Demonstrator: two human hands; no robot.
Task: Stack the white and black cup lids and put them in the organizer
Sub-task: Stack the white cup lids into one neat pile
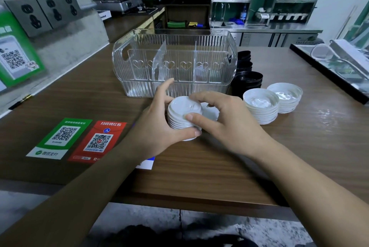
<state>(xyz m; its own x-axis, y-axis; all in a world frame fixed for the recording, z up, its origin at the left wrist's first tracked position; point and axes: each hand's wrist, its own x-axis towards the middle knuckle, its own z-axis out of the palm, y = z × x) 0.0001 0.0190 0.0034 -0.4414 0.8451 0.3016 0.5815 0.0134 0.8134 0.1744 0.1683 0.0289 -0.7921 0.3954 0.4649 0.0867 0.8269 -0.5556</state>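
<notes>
White lid stack point(182, 115) on wooden counter point(199, 172), clasped between both hands: left hand point(157, 127) curled round its left side, right hand point(225, 123) pinching top rim. Clear organizer point(173, 61) just behind grip. Black lids point(245, 79), more white stacks point(261, 107) to right.

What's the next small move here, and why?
Probably lift the white stack into the organizer. Left hand and right hand both grip it, it looks squared up, and the organizer's compartments just behind look empty.
</notes>
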